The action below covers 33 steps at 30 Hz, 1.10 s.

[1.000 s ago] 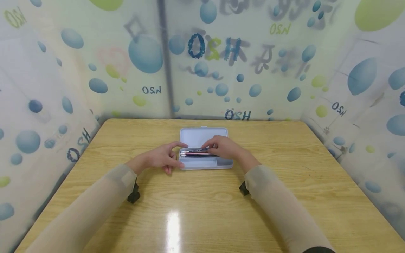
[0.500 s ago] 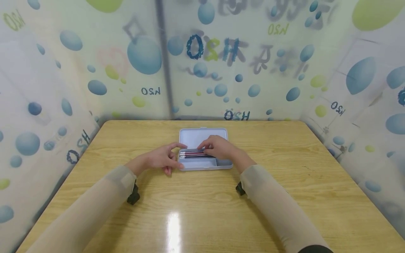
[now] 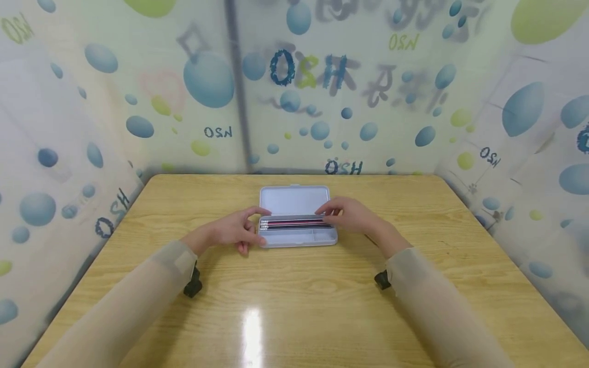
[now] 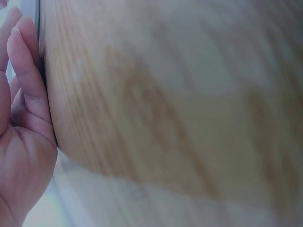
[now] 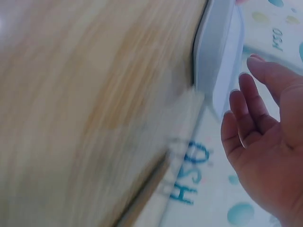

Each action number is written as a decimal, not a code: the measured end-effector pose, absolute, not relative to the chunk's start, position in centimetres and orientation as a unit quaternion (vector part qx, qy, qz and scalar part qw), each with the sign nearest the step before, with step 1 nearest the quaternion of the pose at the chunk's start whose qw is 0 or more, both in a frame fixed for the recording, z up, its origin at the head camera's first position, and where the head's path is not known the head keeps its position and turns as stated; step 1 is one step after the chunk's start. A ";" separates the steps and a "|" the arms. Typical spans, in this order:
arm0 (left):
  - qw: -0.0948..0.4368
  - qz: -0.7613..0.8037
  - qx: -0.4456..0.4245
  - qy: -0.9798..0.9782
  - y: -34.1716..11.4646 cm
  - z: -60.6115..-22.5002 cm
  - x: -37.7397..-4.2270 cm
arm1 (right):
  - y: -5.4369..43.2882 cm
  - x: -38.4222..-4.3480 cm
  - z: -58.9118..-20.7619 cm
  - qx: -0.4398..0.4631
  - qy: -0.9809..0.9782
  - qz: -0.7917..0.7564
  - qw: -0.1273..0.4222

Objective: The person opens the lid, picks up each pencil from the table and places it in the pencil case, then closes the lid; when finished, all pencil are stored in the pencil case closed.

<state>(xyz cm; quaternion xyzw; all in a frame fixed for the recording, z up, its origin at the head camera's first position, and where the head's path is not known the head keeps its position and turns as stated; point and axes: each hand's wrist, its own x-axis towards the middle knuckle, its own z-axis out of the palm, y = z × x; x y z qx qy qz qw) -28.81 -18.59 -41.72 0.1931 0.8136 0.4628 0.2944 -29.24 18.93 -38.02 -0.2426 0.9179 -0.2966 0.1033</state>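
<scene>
A pale grey-white pencil case (image 3: 294, 243) lies with its lid (image 3: 294, 200) raised at the back in the head view. Several pencils (image 3: 294, 224), dark and red with white ends, lie side by side in its long rear compartment. My left hand (image 3: 232, 228) holds the case's left end, thumb at the front corner and index finger near the hinge. In the left wrist view its other fingers curl by the table. My right hand (image 3: 354, 217) is over the case's right end, covering the pencil tips. Its fingers look relaxed, with nothing visible between them in the right wrist view.
The wooden table (image 3: 294, 296) meets patterned cloth walls (image 3: 294, 117) at the back and sides. A thin dark stick (image 3: 370, 240) lies beside my right wrist; it shows blurred, brown and dark, in the right wrist view. Narrow front compartments (image 3: 324, 235) in the case are visible.
My right hand was over the pencils with its fingers inside the case; it has moved right, uncovering more of the pencils and the small front-right compartment. The left hand stays in place.
</scene>
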 end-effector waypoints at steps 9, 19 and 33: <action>0.294 0.463 0.192 0.814 -18.4 -41.7 -28.8 | 27.2 -27.2 -38.5 -0.212 0.918 -0.320 0.097; 0.292 0.460 0.191 0.817 -18.5 -41.8 -28.8 | 34.1 -25.0 -39.1 -0.190 0.908 -0.332 0.170; 0.289 0.464 0.190 0.816 -18.4 -41.7 -28.6 | 34.5 -25.2 -39.6 -0.172 0.894 -0.336 0.243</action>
